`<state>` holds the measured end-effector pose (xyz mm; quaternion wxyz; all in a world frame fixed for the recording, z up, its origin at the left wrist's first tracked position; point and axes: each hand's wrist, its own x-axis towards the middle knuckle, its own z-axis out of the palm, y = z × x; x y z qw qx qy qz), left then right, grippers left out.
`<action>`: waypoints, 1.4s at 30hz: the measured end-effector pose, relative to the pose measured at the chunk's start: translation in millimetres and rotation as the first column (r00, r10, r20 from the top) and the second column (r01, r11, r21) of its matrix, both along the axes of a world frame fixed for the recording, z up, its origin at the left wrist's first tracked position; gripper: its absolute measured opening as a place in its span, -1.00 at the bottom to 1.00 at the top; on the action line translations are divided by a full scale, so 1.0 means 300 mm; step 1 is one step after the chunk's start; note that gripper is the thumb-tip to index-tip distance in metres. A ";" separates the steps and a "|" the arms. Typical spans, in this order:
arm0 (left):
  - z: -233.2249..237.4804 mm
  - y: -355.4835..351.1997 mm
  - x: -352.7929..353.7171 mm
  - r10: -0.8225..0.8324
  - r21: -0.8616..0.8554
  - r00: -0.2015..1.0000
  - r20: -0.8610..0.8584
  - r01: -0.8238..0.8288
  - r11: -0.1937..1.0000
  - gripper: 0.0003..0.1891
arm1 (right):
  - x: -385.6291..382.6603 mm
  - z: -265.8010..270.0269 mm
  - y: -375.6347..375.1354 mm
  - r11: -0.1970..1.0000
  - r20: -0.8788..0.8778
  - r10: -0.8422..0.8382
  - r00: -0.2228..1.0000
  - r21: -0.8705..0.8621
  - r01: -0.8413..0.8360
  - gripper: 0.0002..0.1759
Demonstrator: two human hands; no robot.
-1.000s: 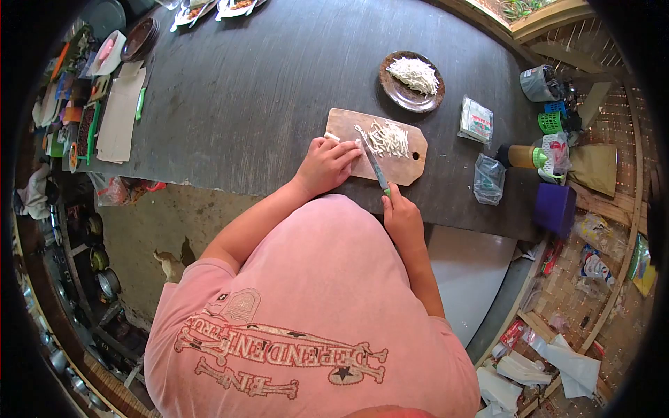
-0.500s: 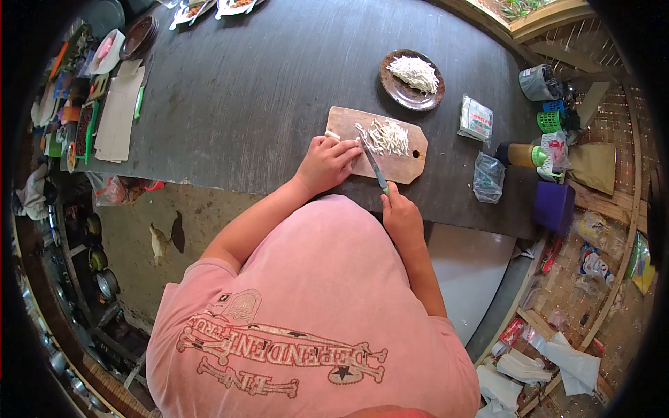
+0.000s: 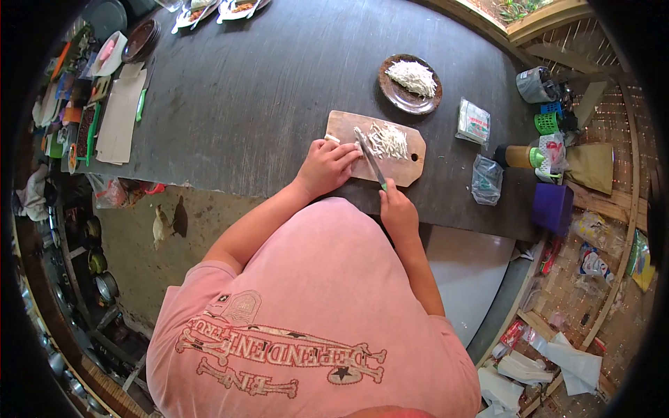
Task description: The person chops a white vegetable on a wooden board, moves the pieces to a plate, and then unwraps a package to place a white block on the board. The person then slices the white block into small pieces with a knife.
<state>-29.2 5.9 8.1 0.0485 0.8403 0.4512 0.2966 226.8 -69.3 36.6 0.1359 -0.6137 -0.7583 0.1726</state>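
Note:
A wooden cutting board (image 3: 402, 168) lies near the front edge of the dark table. My left hand (image 3: 327, 166) is closed over its left part, pressing down a white food stick (image 3: 332, 139) whose end shows past the fingers. In my right hand (image 3: 399, 213) is the green handle of a knife (image 3: 372, 160). The blade slants up across the board, right at my left fingertips. Thin white strips (image 3: 388, 141) are heaped just right of the blade. Behind the board, a brown plate (image 3: 398, 99) bears a mound of similar white shreds (image 3: 412, 77).
Right of the board are a plastic-wrapped packet (image 3: 474, 121), a clear plastic bag (image 3: 486, 180) and a jar with a green lid (image 3: 517, 156). Cardboard (image 3: 120, 118) and a green-handled knife (image 3: 141, 105) lie at left. A small pale animal (image 3: 161, 226) is on the floor.
The knife and my right hand have shifted slightly left, with the blade still at my left fingertips. My left hand stays in place. The whole view has moved a little.

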 end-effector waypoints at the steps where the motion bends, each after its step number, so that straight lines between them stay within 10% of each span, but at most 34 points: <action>1: -0.006 0.002 0.000 0.004 0.008 1.000 0.004 -0.004 1.000 -0.61 | 0.011 0.016 -0.021 0.999 -0.034 -0.031 0.999 -0.029 0.030 -0.56; 42: -0.002 0.001 -0.003 -0.015 -0.020 0.999 0.029 0.016 1.000 -0.59 | -0.014 0.046 -0.009 0.995 -0.042 0.002 0.999 -0.101 -0.006 -0.60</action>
